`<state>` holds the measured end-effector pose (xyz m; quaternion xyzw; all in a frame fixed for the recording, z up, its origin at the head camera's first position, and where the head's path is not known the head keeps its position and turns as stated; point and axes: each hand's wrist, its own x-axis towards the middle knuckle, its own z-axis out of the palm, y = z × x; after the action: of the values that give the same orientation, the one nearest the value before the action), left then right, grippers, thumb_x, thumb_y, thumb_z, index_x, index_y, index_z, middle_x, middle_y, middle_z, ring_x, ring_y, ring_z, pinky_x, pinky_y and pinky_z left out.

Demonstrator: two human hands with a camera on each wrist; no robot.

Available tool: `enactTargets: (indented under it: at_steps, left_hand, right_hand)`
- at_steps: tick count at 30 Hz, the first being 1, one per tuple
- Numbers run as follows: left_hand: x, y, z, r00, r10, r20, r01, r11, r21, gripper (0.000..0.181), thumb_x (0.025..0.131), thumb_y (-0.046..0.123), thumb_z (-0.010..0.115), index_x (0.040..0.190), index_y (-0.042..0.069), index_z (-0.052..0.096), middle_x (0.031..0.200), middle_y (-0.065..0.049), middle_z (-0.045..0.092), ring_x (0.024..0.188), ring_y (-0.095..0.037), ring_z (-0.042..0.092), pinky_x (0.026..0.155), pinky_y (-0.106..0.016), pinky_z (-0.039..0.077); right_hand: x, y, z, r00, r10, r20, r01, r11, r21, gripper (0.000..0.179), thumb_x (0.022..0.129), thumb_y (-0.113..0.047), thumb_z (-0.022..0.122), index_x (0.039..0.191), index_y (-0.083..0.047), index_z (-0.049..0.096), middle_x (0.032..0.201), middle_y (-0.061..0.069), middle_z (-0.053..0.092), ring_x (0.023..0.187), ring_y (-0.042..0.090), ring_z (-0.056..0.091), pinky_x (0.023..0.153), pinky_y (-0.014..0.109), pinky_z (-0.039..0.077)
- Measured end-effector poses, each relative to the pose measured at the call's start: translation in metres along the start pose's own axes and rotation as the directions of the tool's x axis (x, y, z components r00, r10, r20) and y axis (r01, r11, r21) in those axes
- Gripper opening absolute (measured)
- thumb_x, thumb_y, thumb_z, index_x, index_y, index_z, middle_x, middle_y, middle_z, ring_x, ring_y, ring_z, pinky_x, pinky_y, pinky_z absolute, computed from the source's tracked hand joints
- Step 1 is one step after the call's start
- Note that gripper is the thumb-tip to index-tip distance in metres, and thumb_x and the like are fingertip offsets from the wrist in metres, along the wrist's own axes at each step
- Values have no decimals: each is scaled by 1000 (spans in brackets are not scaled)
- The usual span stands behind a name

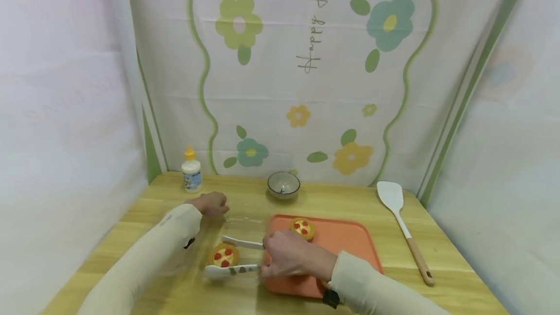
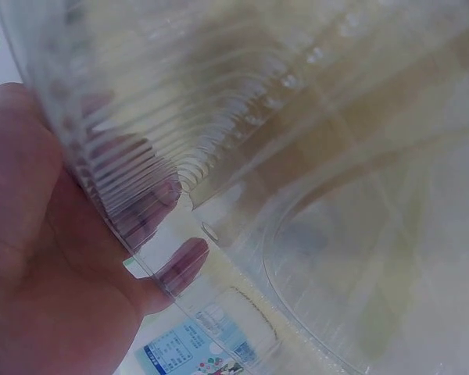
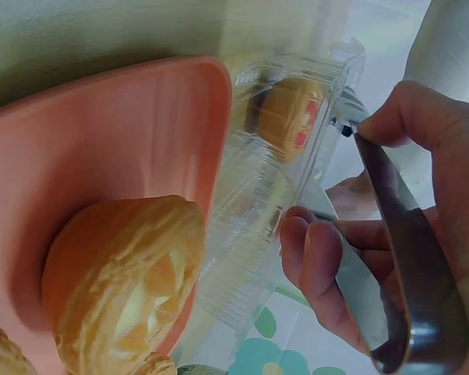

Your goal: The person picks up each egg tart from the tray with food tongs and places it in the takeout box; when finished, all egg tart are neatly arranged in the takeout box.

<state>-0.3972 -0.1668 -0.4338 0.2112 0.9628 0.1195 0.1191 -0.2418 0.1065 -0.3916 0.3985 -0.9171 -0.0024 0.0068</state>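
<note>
My right hand (image 1: pixel 292 255) holds a pair of tongs (image 3: pixel 402 234), metal at the bend with white tips. The tips lie on both sides of a small pizza-topped bun (image 1: pixel 224 256) in a clear plastic box (image 3: pixel 242 266). My left hand (image 1: pixel 210 204) grips the box's see-through side; in the left wrist view its fingers (image 2: pixel 144 187) show through the ribbed plastic. Beside the box, an orange tray (image 1: pixel 345 242) carries another such bun (image 1: pixel 302 228) at its far edge. A larger bun (image 3: pixel 125 289) appears close up on the tray in the right wrist view.
At the back stand a white glue bottle (image 1: pixel 192 174) with a yellow cap and a small bowl (image 1: pixel 283 186). A white spatula (image 1: pixel 402 222) with a wooden handle lies to the right. A floral cloth (image 1: pixel 271 77) hangs behind the wooden table (image 1: pixel 442 237).
</note>
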Motion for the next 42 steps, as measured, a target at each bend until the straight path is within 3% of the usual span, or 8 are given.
enactTargets:
  at_steps: [5,12,19,24,29,32,37,42]
  left_hand:
    - [0,0,-1,1000,18,-10,-18,1000,19,20,96,26,55,85,10,58,79,-2,57,73,-20,54,80,-55,43]
    - [-8,-3,1,1000,10,-8,-10,1000,-6,22,95,24,55,77,11,54,69,0,51,63,-17,48,64,-39,39]
    - [-22,-9,-4,1000,-3,-7,3,1000,-22,25,95,20,56,72,12,52,65,1,48,59,-17,44,67,-42,35]
    - [-20,-11,-7,1000,-14,-8,14,1000,2,23,95,23,56,74,12,53,68,1,50,63,-17,46,84,-60,36]
    - [-20,-8,-12,1000,4,-24,-5,1000,-10,24,94,22,55,73,12,52,68,0,51,66,-18,47,97,-78,20]
    - [-19,-4,-12,999,21,-26,-21,1000,-13,23,94,22,56,74,12,52,69,0,52,67,-19,48,96,-79,19]
    - [-13,1,-7,1000,12,-17,-12,1000,-12,23,95,23,56,74,12,54,69,0,53,66,-18,48,96,-76,22]
    - [-11,5,-6,1000,9,-21,-10,1000,-20,25,95,23,56,73,12,54,67,0,52,65,-18,48,91,-70,28]
  right_hand:
    - [-1,0,-4,1000,12,-13,-11,997,83,25,78,-36,69,80,-14,58,67,-10,48,51,2,43,45,17,37]
    - [-14,7,-14,997,13,-70,0,983,184,20,78,-32,66,82,-14,59,62,-11,43,50,1,35,45,18,32]
    - [-54,50,-22,969,220,-114,-175,933,313,18,79,-28,68,88,-14,62,60,-11,46,47,1,33,40,20,29]
    - [-85,89,-12,929,344,-138,-296,912,284,22,80,-26,67,92,-8,65,58,-10,45,45,2,29,43,21,28]
    - [-106,107,4,916,390,-91,-354,894,273,18,79,-26,67,75,-11,58,53,-11,33,45,3,22,43,22,23]
    - [-116,111,10,909,411,-74,-377,884,276,19,79,-25,67,75,-10,56,53,-10,30,45,4,21,43,22,22]
    - [-125,113,12,901,433,-40,-401,862,310,24,81,-27,69,86,-5,62,59,-8,45,46,5,35,44,24,31]
    - [-125,114,17,910,410,-58,-374,874,310,24,80,-24,68,89,-2,64,63,-6,50,48,5,39,45,24,36]
